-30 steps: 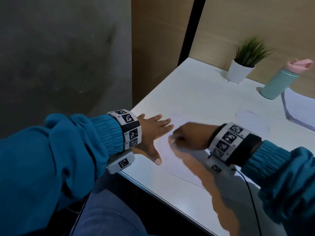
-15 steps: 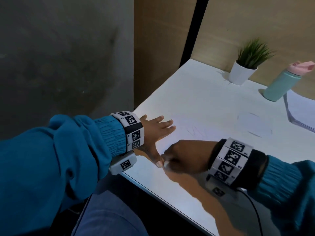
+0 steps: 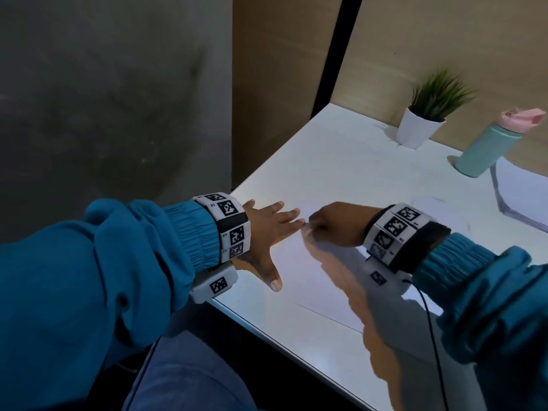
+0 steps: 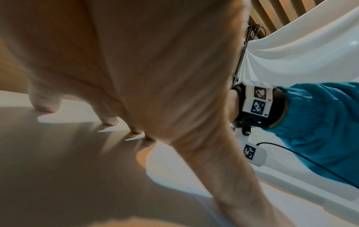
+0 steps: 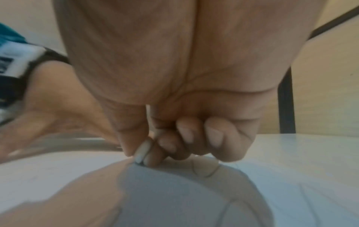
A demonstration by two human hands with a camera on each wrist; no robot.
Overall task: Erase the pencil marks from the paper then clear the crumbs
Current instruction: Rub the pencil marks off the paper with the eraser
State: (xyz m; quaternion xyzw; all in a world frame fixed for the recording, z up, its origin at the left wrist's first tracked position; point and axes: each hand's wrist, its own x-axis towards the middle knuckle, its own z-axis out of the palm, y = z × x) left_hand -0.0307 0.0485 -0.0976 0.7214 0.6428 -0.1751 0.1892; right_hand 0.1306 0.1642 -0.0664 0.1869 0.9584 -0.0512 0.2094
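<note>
A white sheet of paper [image 3: 299, 271] lies on the white table [image 3: 341, 161] near its front left corner. My left hand [image 3: 271, 229] lies flat on the paper's left part, fingers spread and straight; its fingertips [image 4: 108, 121] press the sheet. My right hand [image 3: 332, 226] is curled just right of the left fingers and pinches a small white eraser [image 5: 141, 152] between thumb and forefinger, its tip down on the paper [image 5: 291, 176]. In the right wrist view a faint pencil curve [image 5: 204, 173] shows under the knuckles.
At the table's back stand a small potted plant [image 3: 427, 114] and a teal bottle with a pink lid [image 3: 492, 143]. A stack of white sheets [image 3: 522, 197] lies at the right edge. The table's front edge [image 3: 267, 333] runs diagonally below my hands.
My right hand with the eraser slid toward me to the left thumb, then back away to the left fingertips. The left hand has stayed flat in place.
</note>
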